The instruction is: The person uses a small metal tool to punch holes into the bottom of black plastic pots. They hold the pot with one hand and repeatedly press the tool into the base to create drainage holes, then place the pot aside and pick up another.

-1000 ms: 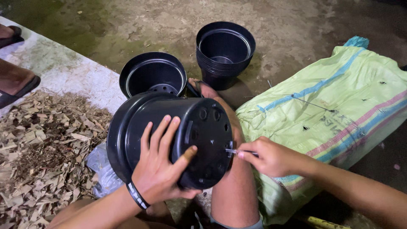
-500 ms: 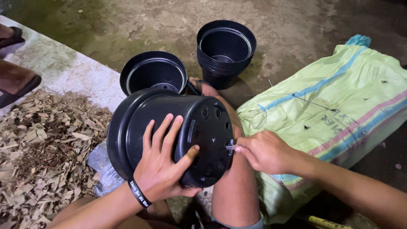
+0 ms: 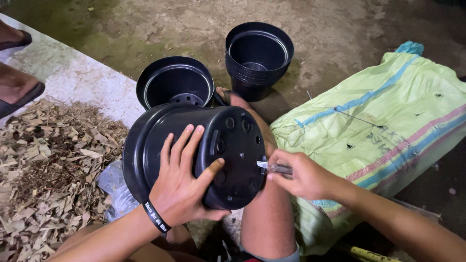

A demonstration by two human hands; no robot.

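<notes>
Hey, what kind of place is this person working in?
Probably an outdoor yard or home garden work spot. The ground is bare dirt beside a concrete slab, with a heap of dry wood chips, stacked black plastic plant pots and a filled woven sack.

The right hand [image 3: 302, 178] hides most of its small tool [image 3: 272, 167]; sandalled feet [image 3: 19, 92] are cut off at left.
</notes>
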